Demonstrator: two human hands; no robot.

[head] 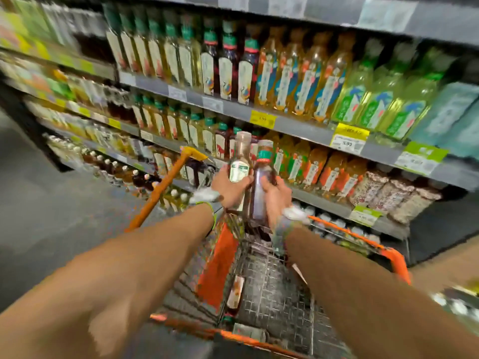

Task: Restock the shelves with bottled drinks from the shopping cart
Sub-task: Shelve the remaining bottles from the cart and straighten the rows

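Note:
My left hand (pixel 229 186) grips a bottled drink with a white and green label (pixel 239 161), held upright above the orange shopping cart (pixel 394 257). My right hand (pixel 276 196) grips a dark bottled drink with a green and red neck band (pixel 263 182) right beside it; the two bottles touch. Both are held in front of the shelves (pixel 298 125), level with a lower row of bottles. One more bottle (pixel 236 291) lies on the cart's wire floor.
Grey shelves run from upper left to right, packed with yellow, dark, amber and green bottled drinks, with yellow and green price tags (pixel 348 138) on the edges. Grey floor (pixel 51 203) lies to the left of the cart. The whole view is motion-blurred.

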